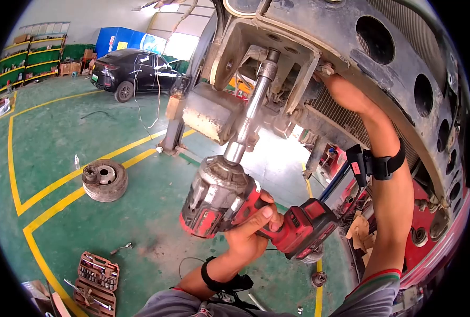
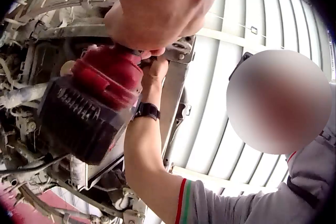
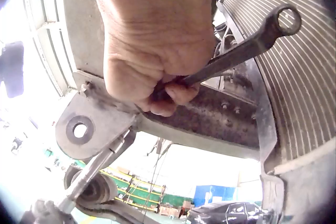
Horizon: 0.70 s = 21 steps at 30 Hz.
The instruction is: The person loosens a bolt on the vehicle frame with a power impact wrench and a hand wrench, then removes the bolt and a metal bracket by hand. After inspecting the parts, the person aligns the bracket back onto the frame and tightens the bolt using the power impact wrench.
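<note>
Impact wrench [image 1: 217, 194] near, ext. bar [image 1: 253, 105] running far to bracket [image 1: 305, 79]; L hand [image 1: 247, 235] grips it. R hand [image 3: 149, 74], far right, grips ring spanner [image 3: 236, 57], other end hidden, prob. on a nut. Best keep bar straight, spanner braced vs. kick.

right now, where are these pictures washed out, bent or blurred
Head view: fisheye curving, black corners, glare behind the shiny silver steel extension bar; left wrist view: a round blur masks the middle right, and the red-and-black cordless impact wrench looks soft; right wrist view: washed-out brightness at left, dark corners, while the dark steel ring spanner shows fairly crisp.
</note>
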Each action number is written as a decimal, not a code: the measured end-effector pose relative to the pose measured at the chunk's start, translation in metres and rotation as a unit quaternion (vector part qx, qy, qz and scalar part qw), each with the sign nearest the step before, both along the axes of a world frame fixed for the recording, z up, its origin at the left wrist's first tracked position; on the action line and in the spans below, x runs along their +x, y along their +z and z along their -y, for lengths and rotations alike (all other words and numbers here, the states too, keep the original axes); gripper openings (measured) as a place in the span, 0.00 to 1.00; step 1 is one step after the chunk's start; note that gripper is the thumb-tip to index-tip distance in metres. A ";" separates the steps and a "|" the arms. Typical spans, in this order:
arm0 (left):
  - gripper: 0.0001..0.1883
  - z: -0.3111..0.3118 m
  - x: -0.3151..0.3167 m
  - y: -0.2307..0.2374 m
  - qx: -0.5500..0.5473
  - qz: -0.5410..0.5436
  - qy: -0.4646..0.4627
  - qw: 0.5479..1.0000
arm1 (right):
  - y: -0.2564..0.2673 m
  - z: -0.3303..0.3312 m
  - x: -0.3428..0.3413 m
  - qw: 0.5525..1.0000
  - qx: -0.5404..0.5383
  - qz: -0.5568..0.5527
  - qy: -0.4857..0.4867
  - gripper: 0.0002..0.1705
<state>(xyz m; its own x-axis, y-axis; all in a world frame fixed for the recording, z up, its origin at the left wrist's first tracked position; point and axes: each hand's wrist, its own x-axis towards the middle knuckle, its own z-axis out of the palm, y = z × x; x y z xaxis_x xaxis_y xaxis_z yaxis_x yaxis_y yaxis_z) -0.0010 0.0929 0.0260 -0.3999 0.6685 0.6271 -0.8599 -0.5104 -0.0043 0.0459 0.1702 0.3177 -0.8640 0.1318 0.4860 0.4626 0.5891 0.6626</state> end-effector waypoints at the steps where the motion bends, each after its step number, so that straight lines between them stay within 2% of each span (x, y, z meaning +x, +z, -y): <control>1: 0.12 0.000 0.000 -0.001 -0.001 -0.005 -0.017 1.000 | 0.000 -0.004 0.000 1.000 -0.030 -0.009 0.002 0.21; 3: 0.12 0.003 0.003 0.005 -0.035 -0.012 -0.018 0.999 | -0.001 -0.003 -0.002 0.998 -0.061 -0.015 0.006 0.21; 5: 0.11 0.004 0.005 0.013 -0.063 -0.012 -0.031 0.997 | 0.001 0.001 -0.006 0.982 -0.178 -0.065 0.014 0.22; 6: 0.11 0.003 0.005 0.013 -0.060 -0.014 -0.028 0.998 | 0.002 0.004 -0.007 0.982 -0.175 -0.066 0.017 0.22; 8: 0.10 -0.006 0.004 0.010 -0.035 -0.005 -0.087 0.996 | 0.004 0.007 -0.008 0.985 -0.166 -0.047 -0.028 0.23; 10: 0.09 -0.009 0.004 0.007 -0.031 -0.005 -0.083 0.996 | 0.000 0.003 -0.005 0.979 -0.189 -0.072 -0.038 0.22; 11: 0.09 -0.009 0.004 0.007 -0.028 -0.004 -0.078 0.997 | -0.004 -0.017 -0.001 0.994 -0.070 -0.040 0.073 0.17; 12: 0.09 -0.009 0.005 0.008 -0.029 -0.004 -0.079 0.996 | -0.008 -0.019 -0.002 0.982 0.049 -0.007 0.182 0.14; 14: 0.10 -0.007 0.008 0.009 -0.060 0.001 -0.004 0.998 | -0.009 -0.016 0.000 0.987 0.033 -0.025 0.153 0.13; 16: 0.10 -0.004 0.007 0.012 -0.068 -0.003 -0.006 0.998 | -0.005 -0.003 -0.002 0.991 0.017 -0.043 0.124 0.13; 18: 0.10 -0.004 0.005 0.011 -0.076 -0.006 -0.007 0.997 | 0.004 0.002 -0.007 0.997 -0.052 0.010 -0.060 0.20; 19: 0.10 -0.007 0.004 0.009 -0.046 0.009 -0.064 0.997 | 0.005 -0.001 -0.007 0.997 -0.052 0.011 -0.059 0.20; 21: 0.08 -0.012 0.000 0.008 -0.012 0.034 -0.149 0.988 | 0.004 -0.004 -0.008 0.992 -0.121 -0.022 0.016 0.20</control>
